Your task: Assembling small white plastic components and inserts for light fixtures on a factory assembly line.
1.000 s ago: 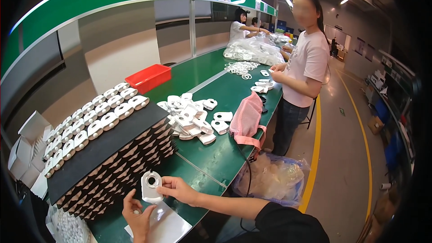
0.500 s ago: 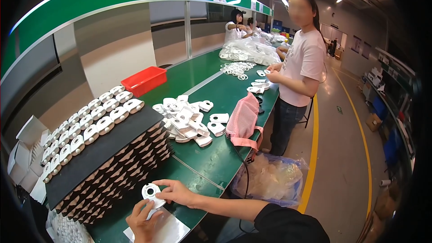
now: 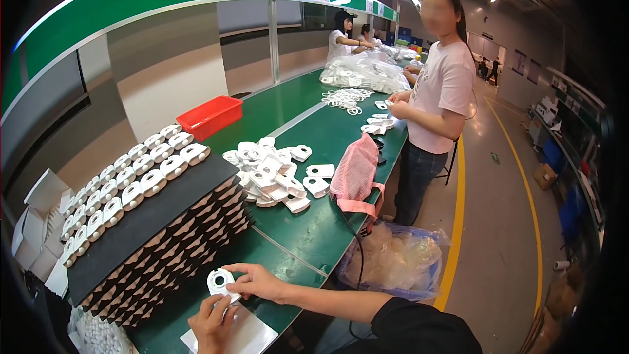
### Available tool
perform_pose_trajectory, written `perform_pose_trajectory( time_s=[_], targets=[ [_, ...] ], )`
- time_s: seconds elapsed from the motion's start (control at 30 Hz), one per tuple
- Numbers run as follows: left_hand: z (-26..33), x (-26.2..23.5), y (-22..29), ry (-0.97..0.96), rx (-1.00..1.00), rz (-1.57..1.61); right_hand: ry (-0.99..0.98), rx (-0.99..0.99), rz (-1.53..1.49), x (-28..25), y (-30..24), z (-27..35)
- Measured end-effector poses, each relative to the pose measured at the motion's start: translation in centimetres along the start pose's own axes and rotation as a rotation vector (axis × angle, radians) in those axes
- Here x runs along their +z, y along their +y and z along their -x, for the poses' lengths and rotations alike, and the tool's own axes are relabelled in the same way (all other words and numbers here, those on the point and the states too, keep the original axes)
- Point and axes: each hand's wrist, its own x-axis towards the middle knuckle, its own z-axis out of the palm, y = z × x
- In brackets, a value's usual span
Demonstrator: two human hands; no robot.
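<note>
Between my two hands is a white plastic housing (image 3: 219, 280) with a round dark hole and a ring around it. My right hand (image 3: 254, 283) grips its upper right side between thumb and fingers. From below, my left hand (image 3: 213, 321) closes on the lower end, its fingers bent around that part. Under the hands a white sheet (image 3: 252, 331) lies on the green table (image 3: 288, 255). To the left rises a stack of black trays (image 3: 164, 249), its top carrying rows of similar white housings (image 3: 132, 193).
Loose white housings (image 3: 268, 174) form a pile beyond the stack, near a pink mesh bag (image 3: 356, 174). A red bin (image 3: 209, 118) stands behind. A co-worker (image 3: 445, 85) stands at the table's right edge, above a bag-lined crate (image 3: 400, 259). A black cable (image 3: 359, 269) hangs over the edge.
My left hand has shifted slightly right and up along the housing. The housing stays almost in place in my right hand. Farther off, a seated co-worker's arm has stretched out to the right.
</note>
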Motion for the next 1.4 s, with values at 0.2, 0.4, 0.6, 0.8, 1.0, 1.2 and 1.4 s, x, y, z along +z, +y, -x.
perform_pose_trajectory(
  time_s=[0.2, 0.4, 0.6, 0.8, 1.0, 1.2, 1.4],
  targets=[
    [0.3, 0.3, -0.1, 0.036, 0.074, -0.059, -0.029, -0.025, -0.027, 0.2, -0.4, 0.2],
    [0.3, 0.2, 0.4, 0.082, 0.105, -0.101, -0.034, -0.036, -0.038, 0.6, -1.2, 0.8],
    [0.2, 0.0, 0.7, 0.106, 0.080, -0.034, -0.074, -0.027, -0.218, 0.8, -0.9, 0.8],
    [0.1, -0.3, 0.3, 0.175, 0.076, 0.011, 0.116, -0.074, -0.145, 0.2, -0.5, 0.3],
    [0.3, -0.6, 0.5, 0.232, 0.109, 0.027, 0.169, -0.090, -0.086, -0.4, -0.2, 0.5],
    [0.3, -1.7, 0.3, 0.308, 0.177, -0.026, 0.193, -0.127, 0.025, 0.3, 0.5, 0.2],
    [-0.8, -8.4, 0.9, 0.384, 0.235, -0.202, 0.184, -0.169, 0.226, 0.7, 0.4, 0.2]
  ],
)
